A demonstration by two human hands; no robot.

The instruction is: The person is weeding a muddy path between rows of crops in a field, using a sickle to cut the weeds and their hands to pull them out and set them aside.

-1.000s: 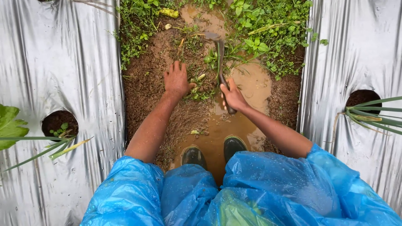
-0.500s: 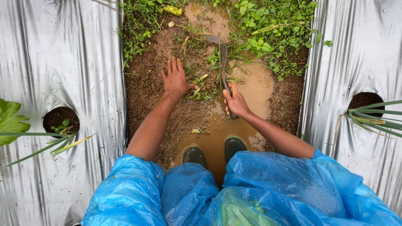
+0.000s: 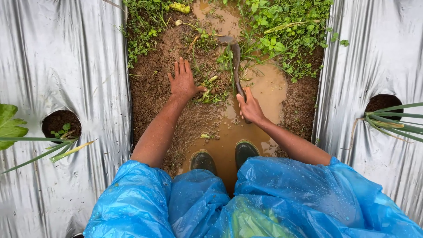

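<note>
The right hand [image 3: 250, 107] clenched the handle of a muddy hoe [image 3: 234, 57]; the left hand [image 3: 183, 82] lay flat, fingers released, on wet soil [image 3: 150, 88] beside weeds [image 3: 207, 86].

A short hand hoe [image 3: 235, 66] is being gripped by its handle in the right hand [image 3: 250, 107], the fingers being wrapped around the lower end. The tool is being held nearly lengthwise along the muddy furrow, its dark, mud-coated shaft running away from the person and its curved blade being pressed into the soil among green weeds [image 3: 211, 86] at the far end. These low weeds, lying flattened on wet brown earth, are being touched by the left hand [image 3: 184, 81], which is spread palm-down just beside the shaft.
</note>
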